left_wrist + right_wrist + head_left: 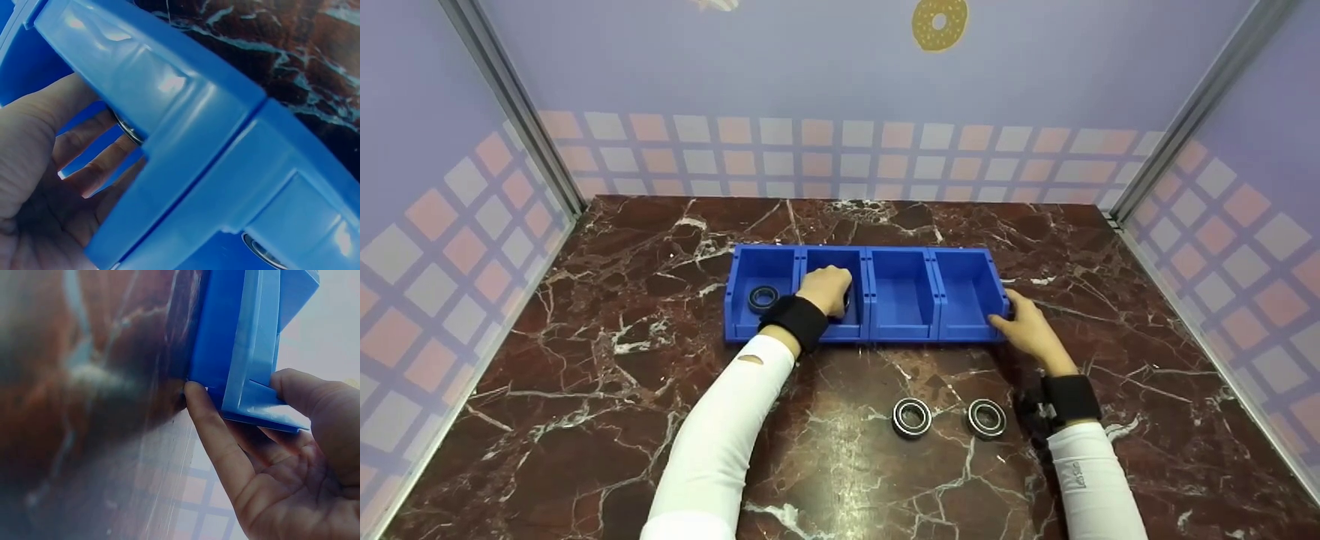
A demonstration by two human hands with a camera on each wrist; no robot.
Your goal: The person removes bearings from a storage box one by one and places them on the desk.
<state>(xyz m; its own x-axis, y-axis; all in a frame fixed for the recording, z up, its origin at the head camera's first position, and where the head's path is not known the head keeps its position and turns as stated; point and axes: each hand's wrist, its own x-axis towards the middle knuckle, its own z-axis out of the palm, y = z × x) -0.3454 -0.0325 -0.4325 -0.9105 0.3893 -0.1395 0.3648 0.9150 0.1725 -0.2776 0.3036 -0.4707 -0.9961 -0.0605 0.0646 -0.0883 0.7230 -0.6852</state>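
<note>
A row of joined blue bins (900, 331) stands on the table. My left hand (826, 291) reaches down into the second bin from the left. Its fingers are bent around a ball bearing (129, 130), mostly hidden by the bin's front wall in the left wrist view. Another bearing (763, 299) lies in the leftmost bin; its rim also shows in the left wrist view. At the row's right end, my right hand (1030, 330) grips the side wall of the last bin (247, 377), thumb on one side and fingers on the other.
Two bearings, one (912, 418) left of the other (986, 418), lie on the dark red marbled table (585, 405) in front of the bins. Tiled-pattern panels (885, 150) enclose the table at the back and both sides.
</note>
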